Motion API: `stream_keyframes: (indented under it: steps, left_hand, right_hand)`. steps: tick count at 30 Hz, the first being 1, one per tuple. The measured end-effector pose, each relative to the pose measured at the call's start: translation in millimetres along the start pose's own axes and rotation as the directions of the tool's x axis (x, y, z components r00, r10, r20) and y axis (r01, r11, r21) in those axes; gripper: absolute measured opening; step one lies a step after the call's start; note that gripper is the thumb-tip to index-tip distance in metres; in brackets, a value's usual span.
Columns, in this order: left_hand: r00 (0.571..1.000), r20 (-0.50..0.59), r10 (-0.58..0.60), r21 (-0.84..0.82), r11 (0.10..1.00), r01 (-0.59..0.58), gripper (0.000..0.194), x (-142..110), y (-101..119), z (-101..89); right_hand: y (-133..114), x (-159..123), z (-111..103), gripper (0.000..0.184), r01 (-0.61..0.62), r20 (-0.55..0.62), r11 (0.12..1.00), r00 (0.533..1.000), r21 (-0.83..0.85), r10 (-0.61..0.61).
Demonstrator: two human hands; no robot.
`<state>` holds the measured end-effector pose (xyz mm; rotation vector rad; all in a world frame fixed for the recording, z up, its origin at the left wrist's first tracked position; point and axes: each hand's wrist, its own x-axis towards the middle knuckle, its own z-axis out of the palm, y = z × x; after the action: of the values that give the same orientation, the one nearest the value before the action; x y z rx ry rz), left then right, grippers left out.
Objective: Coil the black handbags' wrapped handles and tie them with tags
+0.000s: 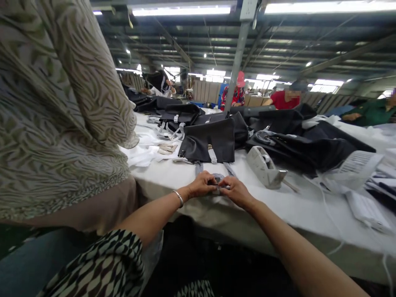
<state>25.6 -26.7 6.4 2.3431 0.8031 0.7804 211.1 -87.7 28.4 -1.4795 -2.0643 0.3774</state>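
Both my hands meet at the near edge of a white table [287, 204]. My left hand [201, 185], a bangle on its wrist, and my right hand [235, 190] are both closed in a pinch on a grey strap [219, 178] between them. The strap runs up to a dark bag [208, 144] lying flat just beyond my fingers, with a light buckle tab on its front. What the fingertips do on the strap is too small to tell.
A white tape dispenser [265, 167] sits right of my hands. More dark bags [309, 144] are piled across the table, with a white fan [352, 167] at right. A person in zebra-print cloth [58, 115] stands close at left. Other workers sit at the far side.
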Motion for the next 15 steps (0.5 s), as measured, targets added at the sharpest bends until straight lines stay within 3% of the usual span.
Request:
stream_keyframes:
  steps: [6,10,15]
  left_hand:
    - [0.999,0.012,-0.041,-0.007,0.999,0.041,0.009,5.7,-1.6,2.3]
    - [0.995,0.070,-0.072,-0.001,0.997,0.072,0.008,14.7,-5.3,-3.1]
    - [0.999,0.049,-0.008,-0.058,0.998,0.011,0.019,9.6,6.4,-4.7]
  right_hand:
    - [1.6,-9.7,3.2,0.019,0.118,-0.092,0.992,0.988,-0.041,-0.122]
    - [7.6,-24.4,7.5,0.028,0.286,-0.033,0.949,0.956,-0.131,-0.292]
    - [3.7,-30.8,17.0,0.015,0.289,-0.068,0.904,0.943,-0.316,-0.325]
